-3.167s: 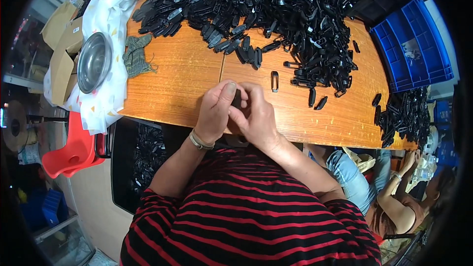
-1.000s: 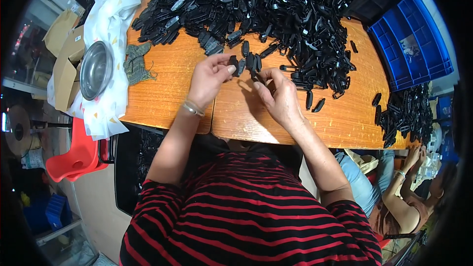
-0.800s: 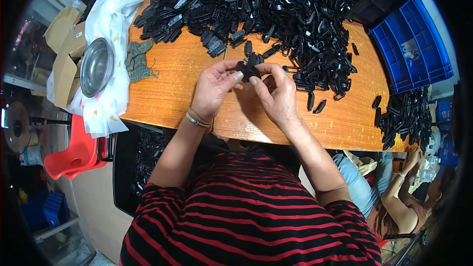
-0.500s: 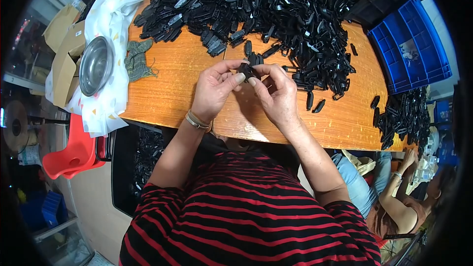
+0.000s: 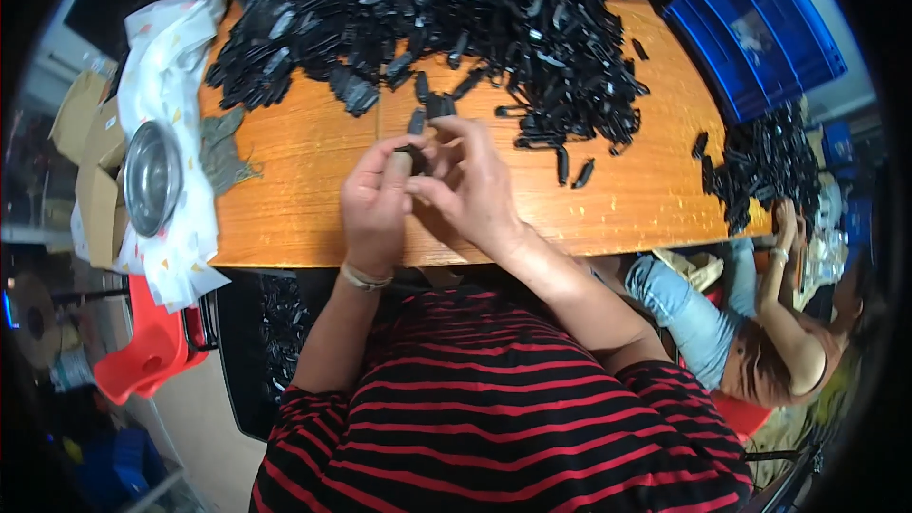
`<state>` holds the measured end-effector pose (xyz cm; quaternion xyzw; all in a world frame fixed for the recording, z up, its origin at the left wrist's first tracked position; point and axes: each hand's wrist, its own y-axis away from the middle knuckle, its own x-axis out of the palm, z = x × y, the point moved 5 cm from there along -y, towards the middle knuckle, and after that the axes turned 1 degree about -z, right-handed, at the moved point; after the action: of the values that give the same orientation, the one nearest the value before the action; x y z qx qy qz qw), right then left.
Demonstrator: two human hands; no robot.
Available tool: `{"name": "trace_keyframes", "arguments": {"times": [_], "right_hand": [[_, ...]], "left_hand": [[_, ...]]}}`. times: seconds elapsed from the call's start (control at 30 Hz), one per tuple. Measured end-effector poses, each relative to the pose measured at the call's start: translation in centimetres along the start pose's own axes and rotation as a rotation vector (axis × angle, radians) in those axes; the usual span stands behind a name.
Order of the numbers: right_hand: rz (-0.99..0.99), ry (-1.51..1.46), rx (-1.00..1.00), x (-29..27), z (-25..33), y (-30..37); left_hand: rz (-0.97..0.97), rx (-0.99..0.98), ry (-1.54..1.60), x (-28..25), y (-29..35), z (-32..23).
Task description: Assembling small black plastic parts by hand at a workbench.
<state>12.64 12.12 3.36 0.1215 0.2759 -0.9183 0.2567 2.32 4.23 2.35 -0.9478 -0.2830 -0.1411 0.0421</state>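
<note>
My left hand (image 5: 373,201) pinches a small black plastic part (image 5: 414,161) between thumb and fingers, above the near part of the wooden table (image 5: 285,218). Its exact shape is hidden by the fingers and blur. Close on its right is my right hand (image 5: 478,185), somewhat blurred, with index finger stretched forward and thumb apart from it. That hand appears to hold nothing; its thumb is by the left thumb. Just beyond the fingertips lie a few loose black parts (image 5: 440,106). A large heap of similar black plastic parts (image 5: 427,9) covers the far side.
A metal bowl (image 5: 153,179) rests on white patterned sheeting (image 5: 176,47) at left, beside a grey-green cloth (image 5: 224,152). Blue crate (image 5: 760,33) at far right, near a smaller black heap (image 5: 769,166). A seated co-worker (image 5: 779,342) is at right; a red chair (image 5: 142,351) at lower left.
The view has shifted, so the table appears further left. My right fingers have come off the black part and spread, while the left hand keeps it.
</note>
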Motion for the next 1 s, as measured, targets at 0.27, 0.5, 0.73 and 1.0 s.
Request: {"name": "trace_keyframes", "arguments": {"times": [0.27,0.5,0.73,1.0], "right_hand": [[0.103,-0.061,-0.003,1.3,1.9,1.8],[0.627,0.187,-0.124,-1.9,0.3,3.6],[0.466,0.804,-0.046,-13.6,-2.7,1.9],[0.504,0.855,-0.323,-7.3,-3.1,-0.1]], "left_hand": [[0.2,0.065,0.041,0.1,0.5,-0.8],[0.413,-0.327,-0.601,-6.5,4.2,-2.8],[0.287,-0.107,-1.224,-13.9,7.8,-7.8],[0.189,0.473,-1.127,-2.9,-2.6,-3.1]]}}
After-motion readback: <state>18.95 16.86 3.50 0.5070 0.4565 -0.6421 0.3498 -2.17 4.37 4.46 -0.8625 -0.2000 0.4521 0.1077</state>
